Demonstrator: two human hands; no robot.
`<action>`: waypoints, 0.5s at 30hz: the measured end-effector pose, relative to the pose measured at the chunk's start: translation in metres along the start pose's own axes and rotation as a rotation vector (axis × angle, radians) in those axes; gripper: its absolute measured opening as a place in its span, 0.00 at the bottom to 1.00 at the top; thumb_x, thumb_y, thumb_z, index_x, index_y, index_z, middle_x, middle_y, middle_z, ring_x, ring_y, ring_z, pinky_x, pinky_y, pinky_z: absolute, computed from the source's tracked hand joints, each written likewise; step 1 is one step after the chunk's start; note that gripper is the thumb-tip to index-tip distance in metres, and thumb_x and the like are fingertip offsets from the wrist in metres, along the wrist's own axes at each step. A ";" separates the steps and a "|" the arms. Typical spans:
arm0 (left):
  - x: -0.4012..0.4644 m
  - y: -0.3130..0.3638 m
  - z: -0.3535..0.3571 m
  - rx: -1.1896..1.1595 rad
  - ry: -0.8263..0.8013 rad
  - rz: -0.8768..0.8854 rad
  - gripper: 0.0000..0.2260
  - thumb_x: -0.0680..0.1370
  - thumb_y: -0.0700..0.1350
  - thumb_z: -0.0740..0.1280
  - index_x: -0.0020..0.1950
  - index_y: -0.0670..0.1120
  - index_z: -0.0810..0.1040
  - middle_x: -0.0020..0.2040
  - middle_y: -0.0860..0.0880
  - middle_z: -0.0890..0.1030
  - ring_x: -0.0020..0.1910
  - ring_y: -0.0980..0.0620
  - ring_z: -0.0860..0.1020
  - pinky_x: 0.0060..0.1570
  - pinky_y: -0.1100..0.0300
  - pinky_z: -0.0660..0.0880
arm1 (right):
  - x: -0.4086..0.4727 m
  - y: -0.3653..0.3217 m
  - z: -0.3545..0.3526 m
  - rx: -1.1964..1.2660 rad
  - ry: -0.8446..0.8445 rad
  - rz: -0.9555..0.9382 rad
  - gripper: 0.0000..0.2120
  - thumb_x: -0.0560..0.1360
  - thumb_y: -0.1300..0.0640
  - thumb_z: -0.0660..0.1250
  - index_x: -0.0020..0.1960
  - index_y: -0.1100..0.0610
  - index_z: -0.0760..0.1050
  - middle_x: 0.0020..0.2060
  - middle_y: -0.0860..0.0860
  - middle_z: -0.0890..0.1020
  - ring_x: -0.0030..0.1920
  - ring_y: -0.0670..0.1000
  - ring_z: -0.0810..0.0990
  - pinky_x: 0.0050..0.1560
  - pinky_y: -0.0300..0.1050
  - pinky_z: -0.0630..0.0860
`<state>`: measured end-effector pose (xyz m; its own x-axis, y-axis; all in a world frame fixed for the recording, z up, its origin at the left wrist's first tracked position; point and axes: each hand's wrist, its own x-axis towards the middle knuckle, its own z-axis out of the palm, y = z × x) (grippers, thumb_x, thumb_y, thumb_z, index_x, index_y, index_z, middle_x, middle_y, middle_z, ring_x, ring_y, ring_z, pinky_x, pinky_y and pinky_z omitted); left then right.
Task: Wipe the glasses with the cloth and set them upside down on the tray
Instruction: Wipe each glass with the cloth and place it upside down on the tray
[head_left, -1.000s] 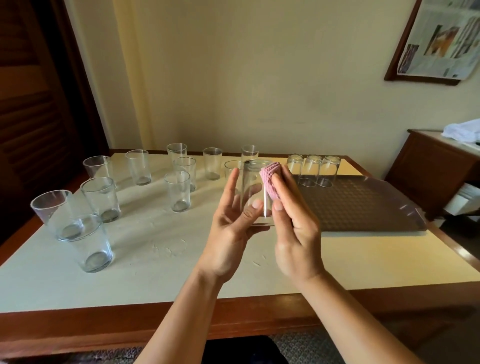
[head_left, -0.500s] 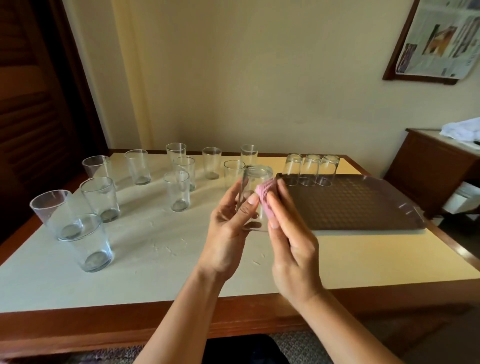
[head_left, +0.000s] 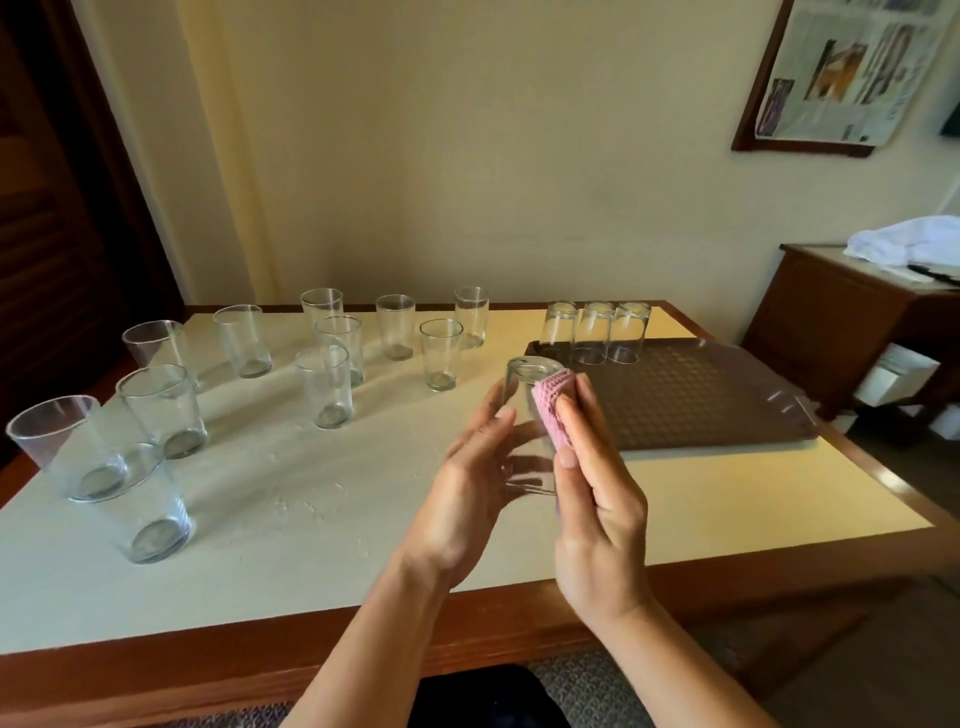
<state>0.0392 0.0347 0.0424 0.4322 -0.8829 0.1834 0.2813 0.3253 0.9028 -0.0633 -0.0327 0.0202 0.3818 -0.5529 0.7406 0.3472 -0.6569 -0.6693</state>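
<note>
Two bare hands work above a broad pale worktop (head_left: 291, 519) with a wooden edge. On its right side lies a dark brown tray (head_left: 691, 405), and three clear glasses (head_left: 592, 332) stand upside down in a row at the tray's far edge. Eleven more upright glasses (head_left: 327, 387) are spread over the left and middle of the worktop, well apart from the tray.

Between the hands, held in the air just beside the tray's near left corner, is one glass (head_left: 524, 410), turned so its base points up and away. The left hand (head_left: 467, 499) cradles its wall with curled fingers. The right hand (head_left: 597, 514) presses a small folded pink cloth (head_left: 553, 410) against the glass, the cloth pinched under its fingers.

Thin, smooth glass like this is likely light, slippery and breakable. Holding it round the middle of the wall seems safest, and it should be lowered gently, rim down.
</note>
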 end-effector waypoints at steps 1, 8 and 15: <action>-0.001 -0.002 0.000 0.024 -0.025 -0.025 0.27 0.80 0.53 0.66 0.80 0.58 0.66 0.64 0.42 0.83 0.49 0.46 0.82 0.53 0.53 0.78 | 0.006 0.002 -0.005 -0.003 -0.002 0.015 0.19 0.84 0.66 0.59 0.74 0.61 0.69 0.77 0.57 0.68 0.78 0.55 0.66 0.76 0.55 0.67; 0.017 -0.012 -0.007 0.451 0.079 0.168 0.28 0.76 0.43 0.78 0.74 0.50 0.73 0.59 0.48 0.80 0.49 0.48 0.82 0.49 0.59 0.79 | 0.067 -0.003 -0.033 -0.153 -0.253 0.097 0.19 0.85 0.64 0.58 0.75 0.57 0.70 0.73 0.50 0.75 0.75 0.44 0.71 0.77 0.51 0.67; 0.027 -0.029 -0.021 0.776 0.133 0.219 0.36 0.75 0.43 0.79 0.78 0.58 0.65 0.63 0.63 0.73 0.61 0.57 0.76 0.57 0.67 0.74 | 0.065 0.000 -0.045 -0.394 -0.425 0.065 0.20 0.84 0.67 0.58 0.75 0.56 0.72 0.72 0.43 0.74 0.73 0.35 0.68 0.76 0.37 0.64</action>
<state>0.0606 0.0086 0.0125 0.5208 -0.7628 0.3833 -0.4733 0.1156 0.8733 -0.0767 -0.0914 0.0705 0.7300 -0.3978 0.5558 -0.0022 -0.8145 -0.5801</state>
